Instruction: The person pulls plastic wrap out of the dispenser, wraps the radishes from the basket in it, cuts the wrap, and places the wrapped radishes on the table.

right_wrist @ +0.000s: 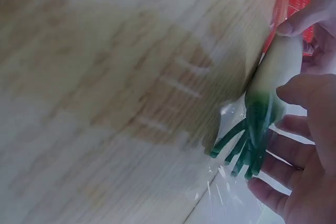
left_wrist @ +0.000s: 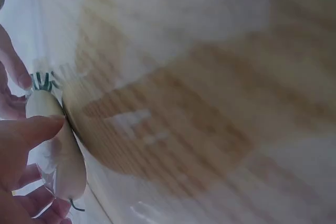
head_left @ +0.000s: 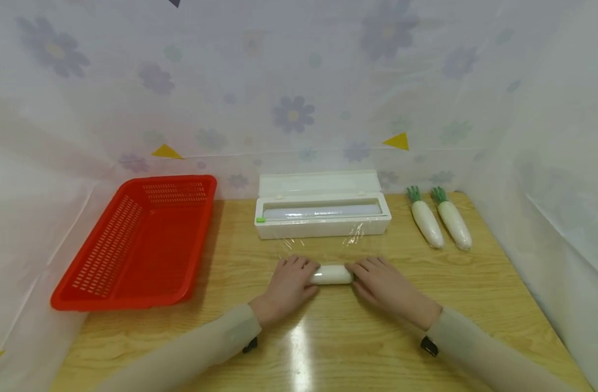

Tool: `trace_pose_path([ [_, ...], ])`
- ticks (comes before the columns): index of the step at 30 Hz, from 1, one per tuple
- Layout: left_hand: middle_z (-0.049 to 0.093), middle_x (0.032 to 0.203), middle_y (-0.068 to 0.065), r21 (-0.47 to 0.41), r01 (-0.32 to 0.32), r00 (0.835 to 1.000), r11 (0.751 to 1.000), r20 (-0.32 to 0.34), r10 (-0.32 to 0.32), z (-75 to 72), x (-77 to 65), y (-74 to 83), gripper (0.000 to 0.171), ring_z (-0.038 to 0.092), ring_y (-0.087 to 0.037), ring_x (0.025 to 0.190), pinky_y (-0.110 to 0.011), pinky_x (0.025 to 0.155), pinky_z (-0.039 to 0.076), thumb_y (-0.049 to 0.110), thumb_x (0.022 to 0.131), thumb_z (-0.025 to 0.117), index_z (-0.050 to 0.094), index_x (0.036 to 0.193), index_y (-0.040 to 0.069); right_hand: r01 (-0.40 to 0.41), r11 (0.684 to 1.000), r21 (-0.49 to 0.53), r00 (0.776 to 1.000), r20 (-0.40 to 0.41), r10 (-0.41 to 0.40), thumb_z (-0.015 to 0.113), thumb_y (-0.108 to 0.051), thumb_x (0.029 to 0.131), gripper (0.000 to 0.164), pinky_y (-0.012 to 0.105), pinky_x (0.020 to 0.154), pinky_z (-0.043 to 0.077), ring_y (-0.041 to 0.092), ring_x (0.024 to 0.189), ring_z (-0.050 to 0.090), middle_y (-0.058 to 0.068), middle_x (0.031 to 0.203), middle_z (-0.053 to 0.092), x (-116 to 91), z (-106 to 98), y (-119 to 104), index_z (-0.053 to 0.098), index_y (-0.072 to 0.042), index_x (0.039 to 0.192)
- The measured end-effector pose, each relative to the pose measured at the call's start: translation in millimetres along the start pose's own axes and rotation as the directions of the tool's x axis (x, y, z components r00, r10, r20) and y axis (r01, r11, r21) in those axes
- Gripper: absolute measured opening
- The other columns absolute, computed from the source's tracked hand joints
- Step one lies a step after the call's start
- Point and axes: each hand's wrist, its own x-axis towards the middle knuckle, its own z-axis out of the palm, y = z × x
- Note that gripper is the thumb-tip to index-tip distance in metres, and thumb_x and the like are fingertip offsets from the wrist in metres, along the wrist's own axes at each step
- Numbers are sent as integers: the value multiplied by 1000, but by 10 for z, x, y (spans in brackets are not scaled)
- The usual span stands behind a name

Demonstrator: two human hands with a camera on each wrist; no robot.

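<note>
A white radish [head_left: 332,275] lies crosswise on the table between my two hands, with clear cling film about it. My left hand [head_left: 290,283] holds its tapered, root-tipped end; the thumb lies across the radish [left_wrist: 71,156] in the left wrist view. At the other end, my right hand [head_left: 384,286] grips near the green leaf stalks [right_wrist: 254,135], its thumb on the white body and its fingers behind. Film stretches from the radish to a white cling film box [head_left: 323,226], whose lid stands raised over the roll [head_left: 323,211].
A red plastic basket [head_left: 196,267] stands at the left of the wooden table [head_left: 357,348]. Two more white radishes with green tops, one radish [head_left: 427,224] beside the other [head_left: 454,224], lie at the back right. A flowered white curtain [head_left: 230,120] hangs behind.
</note>
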Motion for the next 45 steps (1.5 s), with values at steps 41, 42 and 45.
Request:
trace_pose_path([
  [41,61,119,3,-163,113,993,980,39,-108,-60,377,-393,46,51,-21,110,-45,92,31,45,79,71,61,117,21,-58,998,-17,998,27,58,72,-32,82,40,44,90,41,23,99,56,1,106,65,407,85,318,59,-16,117],
  [42,60,121,3,-143,105,994,984,37,-100,-59,377,-407,47,50,-21,112,-47,95,30,46,79,70,61,118,21,-54,998,-22,998,23,55,71,-32,83,39,44,90,41,23,99,55,1,106,65,410,87,331,60,-16,117],
  [45,57,124,1,-99,71,997,993,22,-69,-58,367,-436,49,47,-22,116,-48,98,29,43,81,70,60,124,22,-51,998,-40,999,17,51,70,-33,84,41,46,90,40,25,103,54,5,110,62,418,94,366,61,-13,120],
])
